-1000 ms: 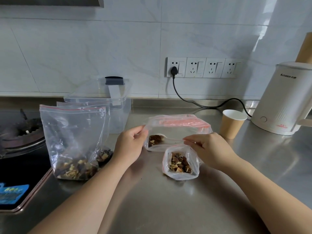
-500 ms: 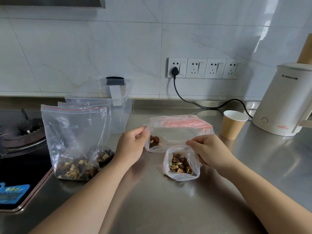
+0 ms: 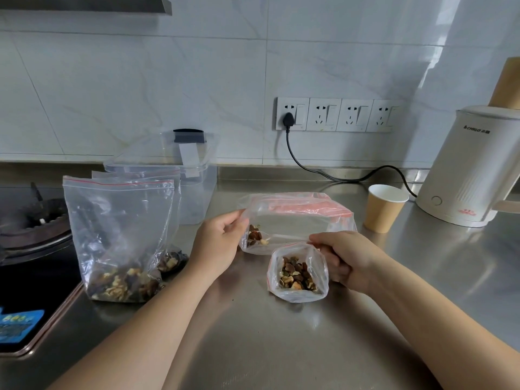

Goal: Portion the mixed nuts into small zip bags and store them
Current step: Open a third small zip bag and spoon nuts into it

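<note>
My left hand (image 3: 221, 243) pinches the left end of a small zip bag (image 3: 284, 223) that holds a few nuts in its lower left corner. My right hand (image 3: 347, 256) pinches the right end of the same bag's top strip. In front of it a second small zip bag (image 3: 298, 273) stands open on the steel counter with a portion of mixed nuts inside. At the left stands a large clear zip bag (image 3: 118, 237) with mixed nuts at its bottom, and another large bag stands behind it. A stack of red-striped empty zip bags (image 3: 318, 205) lies behind the held bag.
A clear plastic storage box (image 3: 197, 190) with its lid propped on top stands at the back left. A paper cup (image 3: 384, 208) and a white electric kettle (image 3: 475, 167) with its cord stand at the right. A gas hob (image 3: 31, 243) borders the counter on the left.
My right hand has slid a little to the right along the top of the held bag. The nuts have settled lower in its left corner. Everything else stays put.
</note>
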